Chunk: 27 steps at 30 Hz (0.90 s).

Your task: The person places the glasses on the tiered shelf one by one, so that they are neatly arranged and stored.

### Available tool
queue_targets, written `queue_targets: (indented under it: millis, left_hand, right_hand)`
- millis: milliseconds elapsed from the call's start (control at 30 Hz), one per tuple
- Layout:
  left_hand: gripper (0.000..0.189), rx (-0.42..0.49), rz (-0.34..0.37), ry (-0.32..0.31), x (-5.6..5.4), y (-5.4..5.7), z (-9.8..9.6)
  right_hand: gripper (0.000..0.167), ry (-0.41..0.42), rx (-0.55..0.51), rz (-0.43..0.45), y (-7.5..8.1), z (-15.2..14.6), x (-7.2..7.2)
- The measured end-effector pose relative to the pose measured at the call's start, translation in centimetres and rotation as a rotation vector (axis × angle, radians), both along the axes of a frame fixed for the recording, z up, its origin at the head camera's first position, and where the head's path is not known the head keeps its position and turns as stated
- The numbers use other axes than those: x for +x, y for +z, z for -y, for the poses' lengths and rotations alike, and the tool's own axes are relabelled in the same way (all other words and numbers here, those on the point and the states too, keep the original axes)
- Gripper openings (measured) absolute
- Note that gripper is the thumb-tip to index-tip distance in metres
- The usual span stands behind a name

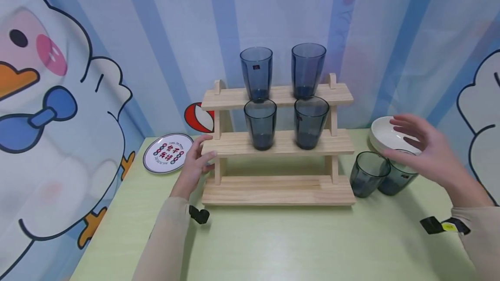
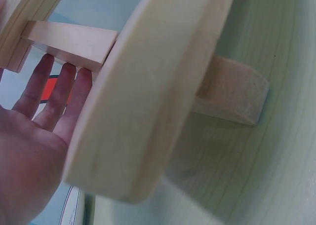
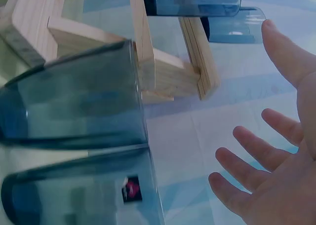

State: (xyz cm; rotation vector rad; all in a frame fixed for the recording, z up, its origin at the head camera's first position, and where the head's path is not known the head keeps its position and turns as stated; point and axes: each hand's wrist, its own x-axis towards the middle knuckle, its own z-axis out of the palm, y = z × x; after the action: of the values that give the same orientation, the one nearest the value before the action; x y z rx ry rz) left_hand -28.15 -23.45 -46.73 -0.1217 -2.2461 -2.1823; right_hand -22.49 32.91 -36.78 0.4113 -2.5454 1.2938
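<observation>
A three-tier wooden display rack (image 1: 279,190) stands on the table. My left hand (image 1: 195,164) holds the left end of its middle shelf (image 1: 230,144); in the left wrist view, three fingers (image 2: 61,94) reach under the board to the side strut (image 2: 71,40). Right of the rack, a blue-grey glass tumbler (image 1: 369,174) and a second tumbler (image 1: 398,179) stand side by side on the table. Over them hovers my right hand (image 1: 427,153), fingers spread and holding nothing. In the right wrist view, its fingers stay apart from the labelled tumbler (image 3: 94,195).
Two tumblers (image 1: 308,70) stand on the top shelf and two more (image 1: 261,125) on the middle one. Behind the right-hand tumblers sits a white bowl (image 1: 384,131). A plate with red lettering (image 1: 164,167) lies left of the rack. A patterned curtain (image 1: 175,64) hangs behind.
</observation>
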Motion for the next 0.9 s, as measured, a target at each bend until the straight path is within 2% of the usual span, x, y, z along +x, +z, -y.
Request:
queue_targets:
  millis: [200,400,700,900]
  left_hand:
    - [0.053,0.001,0.004,-0.001,0.0,0.1,0.0]
    - [0.052,0.002,0.003,0.000,0.1,0.2,0.0]
    - [0.053,-0.003,0.000,0.001,0.2,0.1,0.0]
    - [0.053,0.006,-0.012,0.001,0.1,0.0,0.0]
  right_hand:
    - [0.089,-0.075,0.074,0.009,-0.9,-1.8,0.8]
    - [0.091,-0.134,0.106,0.039,-2.5,-3.5,1.0]
    - [0.101,-0.083,0.044,0.162,-5.4,-4.9,1.0]
    - [0.104,-0.087,0.044,0.199,-6.8,-4.9,0.9]
